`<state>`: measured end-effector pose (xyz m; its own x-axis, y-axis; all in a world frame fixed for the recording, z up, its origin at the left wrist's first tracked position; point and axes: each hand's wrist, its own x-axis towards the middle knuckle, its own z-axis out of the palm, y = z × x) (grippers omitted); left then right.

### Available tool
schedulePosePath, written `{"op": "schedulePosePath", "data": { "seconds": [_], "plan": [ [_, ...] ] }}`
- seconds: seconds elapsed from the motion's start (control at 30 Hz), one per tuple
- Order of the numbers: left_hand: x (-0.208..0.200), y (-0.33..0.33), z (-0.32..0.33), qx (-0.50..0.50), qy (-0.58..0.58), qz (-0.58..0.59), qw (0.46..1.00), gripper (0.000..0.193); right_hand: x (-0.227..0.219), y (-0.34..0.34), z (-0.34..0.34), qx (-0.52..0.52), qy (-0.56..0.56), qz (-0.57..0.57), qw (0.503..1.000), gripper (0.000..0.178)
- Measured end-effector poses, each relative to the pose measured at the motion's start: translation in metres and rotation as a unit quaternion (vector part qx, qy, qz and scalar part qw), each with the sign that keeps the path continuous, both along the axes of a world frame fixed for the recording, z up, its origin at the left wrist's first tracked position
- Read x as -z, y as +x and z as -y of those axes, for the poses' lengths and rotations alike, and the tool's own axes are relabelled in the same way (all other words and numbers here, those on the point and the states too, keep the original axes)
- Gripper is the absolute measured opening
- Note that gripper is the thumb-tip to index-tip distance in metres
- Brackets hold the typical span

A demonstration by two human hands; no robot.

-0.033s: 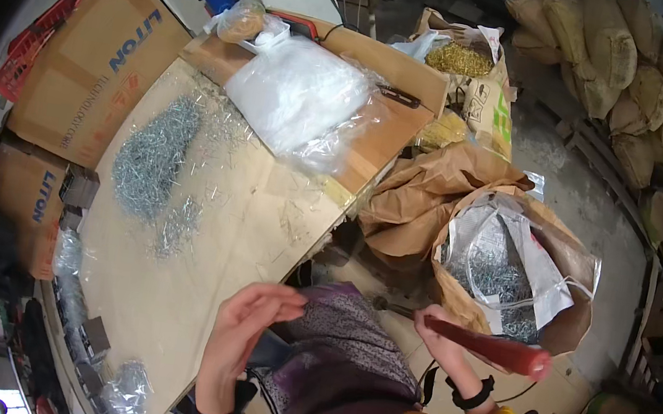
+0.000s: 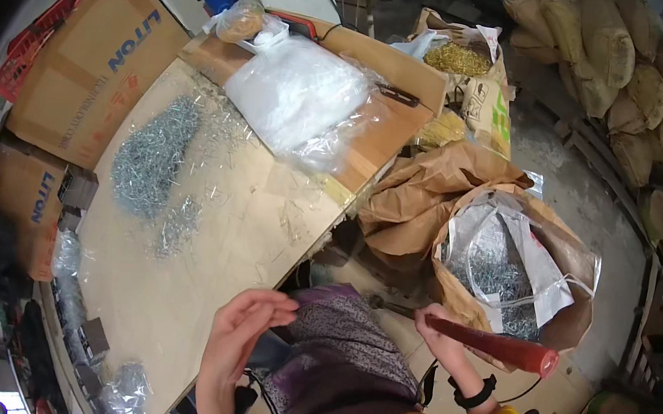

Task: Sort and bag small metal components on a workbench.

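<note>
My left hand (image 2: 240, 330) is raised by the near edge of the wooden work table (image 2: 190, 306), its fingers loosely bent with nothing in them. My right hand (image 2: 435, 325) is closed round a long red tapered tool (image 2: 498, 346) with a thin, dark shaft on its left end. The tool's thick red end points right; I cannot tell its exact kind. Just beyond that hand stands an open paper sack (image 2: 579, 314) lined with white plastic, with thin silvery metal pieces (image 2: 499, 281) inside. A heap of similar pieces (image 2: 156, 157) lies on the table.
A filled white plastic bag (image 2: 301, 93) rests on cardboard at the table's back. Cartons (image 2: 92, 72) line the left side. Behind the paper sack is another sack (image 2: 493, 115) with gold-coloured pieces (image 2: 458, 60). Stacked brown sacks (image 2: 599, 50) fill the far right.
The red tool has shifted slightly to the right in my right hand's grip. My left hand has moved a little left and down.
</note>
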<state>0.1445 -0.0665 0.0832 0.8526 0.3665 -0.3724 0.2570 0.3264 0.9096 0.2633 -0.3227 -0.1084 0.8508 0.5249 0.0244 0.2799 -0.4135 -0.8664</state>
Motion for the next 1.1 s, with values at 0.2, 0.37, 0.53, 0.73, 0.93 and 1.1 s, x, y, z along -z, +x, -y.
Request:
{"op": "schedulePosePath", "data": {
  "seconds": [0.2, 0.37, 0.53, 0.73, 0.93, 1.1],
  "plan": [
    [0.037, -0.044, 0.003, -0.067, -0.069, 0.007, 0.995, 0.02, 0.084, -0.021, 0.004, -0.107, 0.034, -0.12, 0.986, 0.011],
    [0.04, -0.047, 0.005, -0.067, -0.056, 0.005, 0.996, 0.018, 0.069, -0.033, 0.009, -0.098, -0.049, -0.109, 0.988, 0.013],
    [0.048, -0.04, 0.008, -0.052, -0.047, 0.004, 0.997, 0.017, 0.099, -0.024, 0.035, -0.119, 0.041, 0.047, 0.991, 0.012],
    [0.051, -0.033, 0.014, -0.035, -0.046, -0.012, 0.998, 0.017, 0.063, -0.025, 0.047, -0.088, -0.112, -0.147, 0.979, 0.016],
    [0.059, -0.025, 0.018, -0.027, -0.037, -0.038, 0.998, 0.018, 0.065, -0.032, 0.055, -0.096, -0.17, -0.182, 0.964, 0.02],
    [0.063, -0.027, 0.015, -0.019, -0.035, -0.033, 0.999, 0.018, 0.08, -0.041, 0.062, -0.068, -0.222, -0.2, 0.952, 0.021]
  ]
}}
